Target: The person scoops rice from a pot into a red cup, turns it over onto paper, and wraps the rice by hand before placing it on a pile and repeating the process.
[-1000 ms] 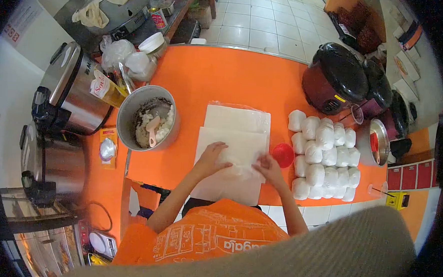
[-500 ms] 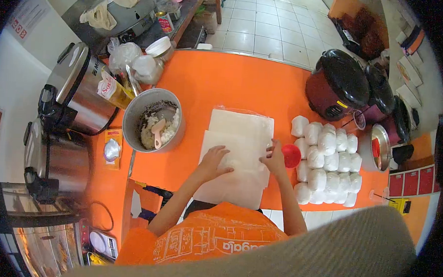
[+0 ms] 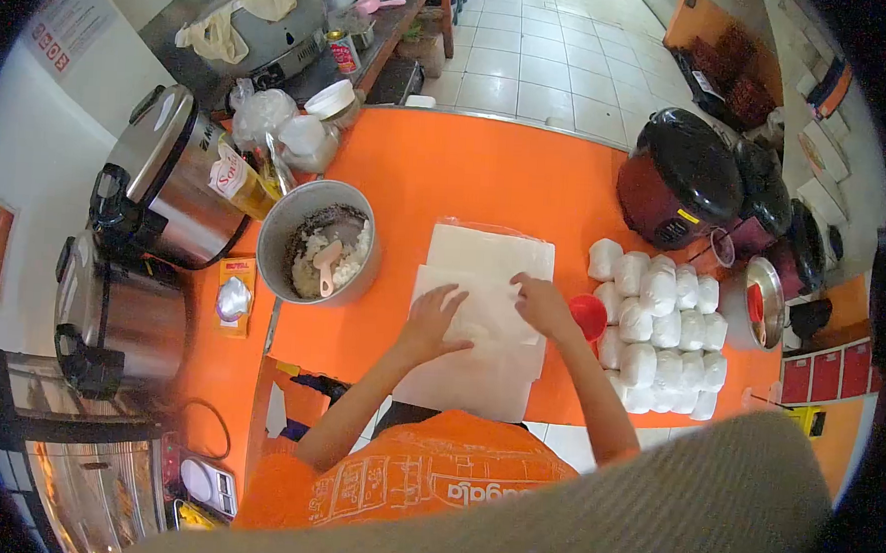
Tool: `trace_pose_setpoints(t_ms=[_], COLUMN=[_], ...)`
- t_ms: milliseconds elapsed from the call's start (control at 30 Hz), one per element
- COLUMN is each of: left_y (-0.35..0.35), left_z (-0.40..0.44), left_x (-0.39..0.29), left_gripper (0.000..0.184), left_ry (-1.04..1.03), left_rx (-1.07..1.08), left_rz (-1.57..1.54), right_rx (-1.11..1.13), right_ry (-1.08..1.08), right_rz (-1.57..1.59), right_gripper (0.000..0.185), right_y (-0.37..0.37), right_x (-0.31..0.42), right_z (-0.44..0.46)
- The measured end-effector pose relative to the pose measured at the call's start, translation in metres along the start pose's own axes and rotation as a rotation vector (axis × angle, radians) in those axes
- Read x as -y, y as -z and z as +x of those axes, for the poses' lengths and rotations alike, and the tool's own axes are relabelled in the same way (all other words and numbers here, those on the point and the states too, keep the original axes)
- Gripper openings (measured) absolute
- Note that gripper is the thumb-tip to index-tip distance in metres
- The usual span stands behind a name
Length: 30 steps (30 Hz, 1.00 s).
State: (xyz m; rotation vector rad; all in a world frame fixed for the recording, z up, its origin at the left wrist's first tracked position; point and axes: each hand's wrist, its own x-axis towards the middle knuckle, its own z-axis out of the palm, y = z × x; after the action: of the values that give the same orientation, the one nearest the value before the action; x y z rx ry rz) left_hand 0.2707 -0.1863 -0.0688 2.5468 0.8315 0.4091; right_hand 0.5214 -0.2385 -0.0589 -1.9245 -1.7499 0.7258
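A stack of white wrapping sheets [image 3: 494,251] lies in front of me on the orange table. My left hand [image 3: 434,324] rests over the left part of the stack with its fingers spread, holding nothing visible. Over the stack's right side is my right hand [image 3: 545,308], fingers bent down and apart, fingertips at the paper. A pale patch shows on the top sheet between the hands; I cannot make out what it is. Just right of that hand sits a red cup [image 3: 588,315]. Farther right, several white wrapped bundles [image 3: 665,328] are piled in rows.
A pot [image 3: 373,235] of white rice with a pink rice paddle [image 3: 326,267] stands to the left. Steel cookers [image 3: 158,176] line the left edge. Dark red rice cookers [image 3: 681,179] and a metal bowl [image 3: 774,299] stand at right. A kitchen scale [image 3: 210,485] is low left.
My right hand has moved left and up from the sheets' right edge onto the paper. My left hand stays over the sheets, fingers spread wider. The whole view has shifted slightly.
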Motion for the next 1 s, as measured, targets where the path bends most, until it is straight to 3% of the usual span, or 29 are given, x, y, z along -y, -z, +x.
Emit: trace_pose_setpoints(t_ms=[133, 233, 333, 433, 533, 633, 767, 867, 900, 967, 1000], left_y=[0.035, 0.024, 0.032, 0.018, -0.001, -0.013, -0.017, -0.024, -0.022, -0.019, -0.020], left_z=[0.006, -0.005, -0.019, -0.034, -0.045, -0.054, -0.066, -0.070, -0.065, -0.051, -0.040], left_x=[-0.019, 0.011, 0.019, 0.026, 0.026, 0.017, 0.014, 0.023, 0.023, 0.023, 0.020], left_gripper=[0.062, 0.036, 0.024, 0.024, 0.021, 0.022, 0.024, 0.028, 0.029, 0.030, 0.029], left_ry=[-0.167, -0.227, -0.460, -0.596, -0.537, -0.342, -0.260, -0.052, 0.049, 0.171, 0.190], left_rx=[-0.124, 0.188, 0.286, 0.300, 0.241, 0.238, 0.233, 0.334, 0.375, 0.256, 0.098], left_rz=[0.261, 0.448, 0.306, 0.298, 0.163, -0.048, -0.090, -0.137, -0.179, -0.251, -0.281], right_rx=[0.160, 0.246, 0.216, 0.168, 0.075, -0.018, -0.053, 0.062, 0.124, 0.220, 0.250], right_ry=[0.333, 0.437, 0.500, 0.564, 0.592, 0.568, 0.617, 0.498, 0.300, -0.021, -0.146], right_rz=[-0.028, -0.222, -0.370, -0.490, -0.502, -0.429, -0.530, -0.366, -0.292, -0.179, -0.148], right_gripper=[0.018, 0.011, 0.008, 0.012, 0.020, 0.028, 0.028, 0.025, 0.024, 0.022, 0.021], right_y=[0.011, 0.000, -0.014, -0.024, -0.038, -0.046, -0.055, -0.058, -0.052, -0.040, -0.037], right_x=[0.030, 0.024, 0.012, 0.006, 0.000, 0.004, -0.006, -0.019, -0.011, 0.014, 0.024], right_z=[-0.042, -0.065, -0.083, -0.090, -0.094, -0.100, -0.104, -0.097, -0.092, -0.074, -0.064])
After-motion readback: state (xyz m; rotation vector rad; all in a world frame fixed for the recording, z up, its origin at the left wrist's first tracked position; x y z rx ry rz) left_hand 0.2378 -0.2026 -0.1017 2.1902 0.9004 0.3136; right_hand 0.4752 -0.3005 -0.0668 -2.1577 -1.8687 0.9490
